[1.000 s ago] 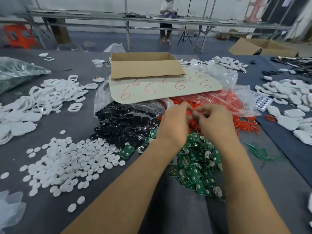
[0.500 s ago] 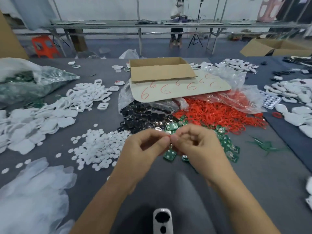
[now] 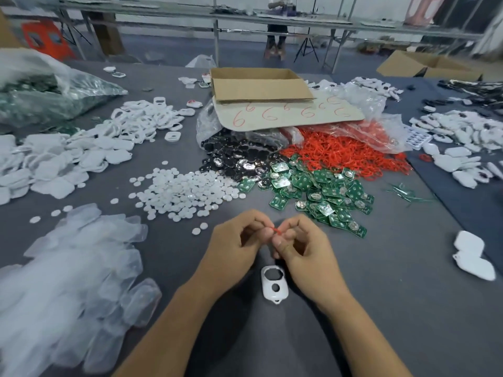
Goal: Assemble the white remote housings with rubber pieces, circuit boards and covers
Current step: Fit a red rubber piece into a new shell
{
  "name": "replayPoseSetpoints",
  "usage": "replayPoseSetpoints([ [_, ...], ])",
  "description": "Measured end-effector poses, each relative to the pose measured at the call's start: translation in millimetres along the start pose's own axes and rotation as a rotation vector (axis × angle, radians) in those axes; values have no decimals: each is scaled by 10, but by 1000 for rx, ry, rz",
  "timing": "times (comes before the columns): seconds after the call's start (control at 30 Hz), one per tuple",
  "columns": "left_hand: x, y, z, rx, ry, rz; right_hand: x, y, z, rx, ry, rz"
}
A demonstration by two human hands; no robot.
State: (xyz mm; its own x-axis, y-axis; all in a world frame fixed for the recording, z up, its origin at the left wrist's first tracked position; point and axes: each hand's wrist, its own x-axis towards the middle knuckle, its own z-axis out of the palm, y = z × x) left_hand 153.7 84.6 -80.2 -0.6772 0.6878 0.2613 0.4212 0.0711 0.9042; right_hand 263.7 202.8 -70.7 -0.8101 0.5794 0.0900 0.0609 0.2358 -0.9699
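Just one red ring (two hands).

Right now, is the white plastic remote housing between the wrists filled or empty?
Empty: both openings of the white plastic remote housing look dark, nothing fitted inside.

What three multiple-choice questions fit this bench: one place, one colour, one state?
1. Where does the lone white housing lie? A on the table between the wrists B far left C far right
2. What colour is the rubber piece? A green B red C black
3. What are the left hand and right hand doing? A lying flat B both pinching the rubber piece C hanging idle

A, it sits just below the hands. B, red shows between them. B, both thumbs and forefingers close on it.
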Motion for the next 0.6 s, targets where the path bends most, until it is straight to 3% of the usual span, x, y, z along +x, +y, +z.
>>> replayPoseSetpoints([
  [0.1,23,-15,-33,-25,-75,13,1,8,18,13,4,-3],
  [0.2,59,-38,-39,-74,-144,22,21,11,17,180,55,31],
  [0.4,51,-62,47,-142,-5,61,-56,-40,127,625,206,212],
  [0.6,38,-69,49,-214,-41,61,-42,-163,138,520,259,220],
])
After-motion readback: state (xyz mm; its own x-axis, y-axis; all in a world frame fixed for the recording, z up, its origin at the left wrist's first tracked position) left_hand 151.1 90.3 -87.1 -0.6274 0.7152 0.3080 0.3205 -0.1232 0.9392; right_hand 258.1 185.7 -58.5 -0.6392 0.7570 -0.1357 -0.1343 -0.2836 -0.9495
